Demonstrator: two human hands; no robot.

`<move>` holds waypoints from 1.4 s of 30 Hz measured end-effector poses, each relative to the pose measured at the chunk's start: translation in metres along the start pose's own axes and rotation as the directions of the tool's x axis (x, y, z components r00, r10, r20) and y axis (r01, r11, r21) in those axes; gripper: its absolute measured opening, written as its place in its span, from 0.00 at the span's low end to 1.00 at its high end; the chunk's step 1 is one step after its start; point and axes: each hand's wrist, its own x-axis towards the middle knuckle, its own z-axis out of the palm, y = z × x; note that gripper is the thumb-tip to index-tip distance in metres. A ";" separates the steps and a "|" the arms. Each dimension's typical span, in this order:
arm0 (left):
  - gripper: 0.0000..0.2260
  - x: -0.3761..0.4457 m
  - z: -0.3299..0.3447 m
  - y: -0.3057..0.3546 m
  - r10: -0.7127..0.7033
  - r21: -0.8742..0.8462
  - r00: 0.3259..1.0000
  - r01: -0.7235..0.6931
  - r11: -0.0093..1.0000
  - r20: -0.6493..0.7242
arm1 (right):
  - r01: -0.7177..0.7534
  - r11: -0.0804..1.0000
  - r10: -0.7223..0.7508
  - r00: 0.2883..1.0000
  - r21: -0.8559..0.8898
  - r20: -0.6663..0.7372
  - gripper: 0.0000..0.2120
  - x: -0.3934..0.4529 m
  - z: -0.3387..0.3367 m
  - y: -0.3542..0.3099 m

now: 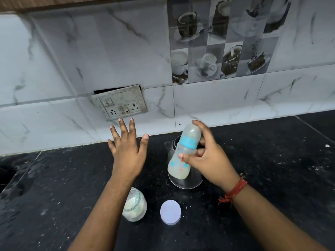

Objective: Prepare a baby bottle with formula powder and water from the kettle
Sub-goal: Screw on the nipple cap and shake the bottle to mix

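1. Baby bottle: translucent, blue collar and clear cap fitted, filled with cloudy whitish liquid. Held tilted in the air above the kettle, cap end up and away from the person.
2. Right hand: fingers and thumb curled round the bottle's middle; red thread band on the wrist.
3. Left hand: fingers spread wide and straight, holding nothing, raised over the counter to the left of the bottle.
4. Electric kettle: steel-and-glass body, lid open, standing on the counter directly under the bottle. Water level cannot be told.
5. Formula jar: glass, uncapped, part-filled with pale powder, near the front edge under the left forearm.
6. Jar lid: white disc, lying flat just right of the jar.
7. Counter: black speckled stone, scattered with pale flecks.
8. Switch-and-socket plate: on the marble-tiled wall behind.
9. Step in hand, by judgement: powder and water appear already combined and the bottle closed; this looks like the mixing stage.
10. Next move, by judgement: a firm grip while shaking, then setting the bottle upright clear of the kettle and recapping the jar.
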 end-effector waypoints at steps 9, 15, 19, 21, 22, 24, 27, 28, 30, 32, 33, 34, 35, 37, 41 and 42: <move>0.38 0.000 -0.003 0.002 -0.009 -0.002 1.000 0.009 1.000 -0.003 | 0.044 0.972 -0.001 0.982 0.229 -0.188 0.43 0.007 -0.006 -0.007; 0.37 0.000 -0.006 0.005 -0.009 0.001 1.000 0.009 1.000 -0.010 | 0.095 0.941 0.009 0.952 0.325 -0.305 0.42 0.007 -0.007 -0.009; 0.37 -0.003 -0.008 0.005 -0.009 0.009 1.000 0.010 1.000 -0.006 | 0.098 0.943 -0.003 0.958 0.317 -0.286 0.41 0.006 0.000 -0.007; 0.36 -0.004 -0.008 0.005 -0.007 0.006 1.000 0.008 1.000 -0.010 | -0.015 0.993 0.021 0.999 0.115 -0.044 0.43 0.002 0.002 -0.004; 0.36 -0.004 -0.009 0.004 -0.007 0.007 1.000 0.007 1.000 -0.016 | -0.040 0.999 0.040 0.999 0.024 0.015 0.43 0.000 0.002 -0.002; 0.36 -0.004 -0.011 0.002 -0.009 0.008 1.000 0.010 1.000 -0.027 | -0.040 0.994 0.048 0.996 0.098 -0.079 0.42 0.001 -0.001 -0.003; 0.36 -0.005 -0.012 0.001 -0.021 0.017 0.999 0.021 1.000 -0.026 | 0.069 0.939 0.047 0.944 0.336 -0.326 0.41 0.005 -0.008 -0.006; 0.36 -0.006 -0.012 0.001 -0.023 0.017 0.999 0.023 1.000 -0.023 | 0.092 0.938 0.035 0.934 0.334 -0.356 0.40 0.005 -0.008 -0.006; 0.36 -0.006 -0.011 0.002 -0.019 0.011 1.000 0.020 1.000 -0.019 | 0.056 0.961 0.022 0.960 0.270 -0.278 0.41 0.003 -0.006 -0.007; 0.36 -0.007 -0.010 0.004 -0.008 0.008 1.000 0.008 1.000 -0.020 | -0.028 0.990 0.038 0.997 0.136 -0.067 0.43 -0.001 -0.002 -0.007; 0.36 -0.007 -0.009 0.005 -0.001 0.010 1.000 0.002 1.000 -0.022 | -0.054 0.994 0.056 0.998 0.092 -0.023 0.43 -0.003 0.000 -0.007; 0.36 -0.007 -0.009 0.006 0.003 0.012 1.000 -0.003 1.000 -0.022 | -0.060 0.993 0.064 0.997 0.097 -0.044 0.43 -0.003 0.001 -0.009; 0.36 -0.007 -0.010 0.006 0.006 0.014 1.000 -0.006 1.000 -0.021 | -0.060 0.987 0.077 0.991 0.150 -0.110 0.43 -0.002 0.000 -0.011; 0.35 -0.008 -0.011 0.006 0.006 0.015 1.000 -0.006 1.000 -0.020 | -0.041 0.964 0.107 0.964 0.264 -0.244 0.45 0.001 -0.004 -0.014; 0.35 -0.010 -0.013 0.007 -0.003 0.002 1.000 0.003 1.000 -0.017 | 0.050 0.966 0.035 0.949 0.255 -0.315 0.42 0.001 -0.004 -0.017; 0.35 -0.010 -0.013 0.009 -0.001 -0.002 1.000 0.001 1.000 -0.015 | 0.029 0.977 0.026 0.968 0.213 -0.251 0.42 -0.002 -0.001 -0.017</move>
